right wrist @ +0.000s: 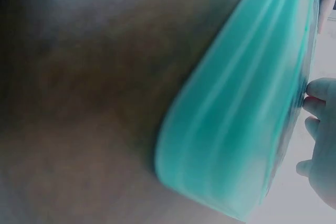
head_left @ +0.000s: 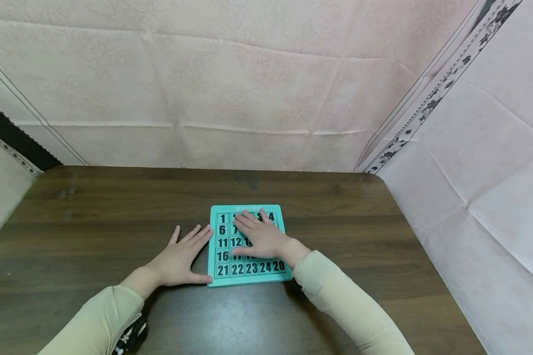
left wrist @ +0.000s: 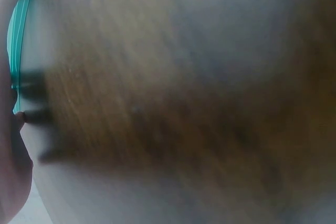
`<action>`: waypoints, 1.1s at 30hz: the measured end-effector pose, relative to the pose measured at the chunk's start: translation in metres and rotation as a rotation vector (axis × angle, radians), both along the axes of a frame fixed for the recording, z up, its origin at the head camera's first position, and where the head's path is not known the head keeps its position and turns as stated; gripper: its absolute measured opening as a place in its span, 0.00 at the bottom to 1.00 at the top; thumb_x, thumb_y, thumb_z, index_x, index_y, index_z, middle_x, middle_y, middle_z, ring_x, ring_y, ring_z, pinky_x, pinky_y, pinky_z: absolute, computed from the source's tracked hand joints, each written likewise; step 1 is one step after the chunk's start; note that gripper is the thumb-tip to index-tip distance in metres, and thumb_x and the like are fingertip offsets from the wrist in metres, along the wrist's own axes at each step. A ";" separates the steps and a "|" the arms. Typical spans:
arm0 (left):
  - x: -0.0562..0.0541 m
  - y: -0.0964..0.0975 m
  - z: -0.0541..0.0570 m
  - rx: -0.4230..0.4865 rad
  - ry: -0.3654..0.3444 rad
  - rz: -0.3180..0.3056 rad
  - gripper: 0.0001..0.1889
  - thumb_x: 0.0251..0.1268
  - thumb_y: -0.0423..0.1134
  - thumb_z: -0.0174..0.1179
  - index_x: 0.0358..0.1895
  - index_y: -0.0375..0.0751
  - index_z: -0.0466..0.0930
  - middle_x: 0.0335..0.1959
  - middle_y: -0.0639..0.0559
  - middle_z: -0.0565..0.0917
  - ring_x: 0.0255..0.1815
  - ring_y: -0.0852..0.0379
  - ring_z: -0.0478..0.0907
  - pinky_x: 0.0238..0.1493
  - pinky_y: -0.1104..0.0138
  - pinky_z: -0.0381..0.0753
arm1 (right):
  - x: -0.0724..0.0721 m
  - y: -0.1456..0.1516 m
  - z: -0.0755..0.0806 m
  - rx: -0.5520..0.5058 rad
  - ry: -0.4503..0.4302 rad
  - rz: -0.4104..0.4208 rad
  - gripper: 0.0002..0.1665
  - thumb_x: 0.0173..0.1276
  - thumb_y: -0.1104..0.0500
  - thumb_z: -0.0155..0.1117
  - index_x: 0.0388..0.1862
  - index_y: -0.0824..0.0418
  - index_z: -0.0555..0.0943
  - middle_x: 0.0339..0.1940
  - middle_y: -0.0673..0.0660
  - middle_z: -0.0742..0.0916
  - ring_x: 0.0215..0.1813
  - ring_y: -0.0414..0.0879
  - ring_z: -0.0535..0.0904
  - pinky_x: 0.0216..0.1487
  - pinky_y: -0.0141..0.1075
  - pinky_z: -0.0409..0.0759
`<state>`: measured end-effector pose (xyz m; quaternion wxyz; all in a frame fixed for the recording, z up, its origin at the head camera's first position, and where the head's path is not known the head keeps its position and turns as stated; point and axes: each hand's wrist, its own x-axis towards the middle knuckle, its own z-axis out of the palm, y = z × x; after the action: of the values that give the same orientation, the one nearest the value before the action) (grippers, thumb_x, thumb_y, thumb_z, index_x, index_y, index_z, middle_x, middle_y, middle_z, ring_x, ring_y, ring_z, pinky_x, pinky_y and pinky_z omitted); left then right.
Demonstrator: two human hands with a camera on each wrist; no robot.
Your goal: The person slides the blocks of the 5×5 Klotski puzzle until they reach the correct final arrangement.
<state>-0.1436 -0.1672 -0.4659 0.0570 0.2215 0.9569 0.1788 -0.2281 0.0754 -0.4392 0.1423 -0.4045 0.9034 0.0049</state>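
A turquoise number slide puzzle (head_left: 222, 270) lies flat on the table, its black-numbered tiles set in rows. My left hand (head_left: 173, 261) is spread beside it, with fingertips and thumb against its left edge. Across the upper and middle tiles lies my right hand (head_left: 266, 241), fingers extended, covering several numbers. In the left wrist view only a strip of the puzzle's side (left wrist: 19, 40) shows, next to part of the left hand (left wrist: 13, 171). The right wrist view has the puzzle's ridged side (right wrist: 226, 124) up close, with the right hand's fingers (right wrist: 320, 98) over its top.
The brown wood-grain table (head_left: 93, 236) extends around the puzzle. A pale patterned cloth (head_left: 231, 88) hangs behind its far edge, and another white cloth (head_left: 479, 162) hangs along the right side. A black device (head_left: 133, 335) sits under the left wrist.
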 end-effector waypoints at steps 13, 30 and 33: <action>0.000 0.001 -0.001 0.001 0.001 -0.001 0.58 0.44 0.76 0.55 0.74 0.42 0.51 0.75 0.47 0.53 0.75 0.42 0.50 0.68 0.35 0.36 | -0.002 0.021 0.004 -0.038 -0.025 -0.032 0.52 0.63 0.25 0.41 0.76 0.53 0.46 0.78 0.50 0.51 0.79 0.45 0.38 0.75 0.54 0.34; 0.000 0.000 0.000 0.003 0.005 -0.004 0.58 0.43 0.77 0.54 0.74 0.43 0.51 0.75 0.47 0.53 0.75 0.42 0.50 0.67 0.35 0.36 | -0.008 0.052 0.003 -0.054 -0.033 -0.093 0.51 0.64 0.27 0.44 0.76 0.53 0.48 0.78 0.51 0.53 0.79 0.46 0.40 0.74 0.55 0.32; 0.000 0.000 0.000 0.002 0.005 -0.007 0.58 0.44 0.77 0.54 0.74 0.42 0.51 0.75 0.47 0.54 0.75 0.41 0.51 0.67 0.35 0.36 | -0.008 0.051 0.003 -0.051 -0.026 -0.081 0.51 0.64 0.27 0.44 0.76 0.54 0.48 0.78 0.51 0.53 0.79 0.47 0.40 0.74 0.56 0.33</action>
<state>-0.1435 -0.1670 -0.4658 0.0550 0.2252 0.9562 0.1789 -0.2365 0.1261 -0.4365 0.1437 -0.3710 0.9170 -0.0291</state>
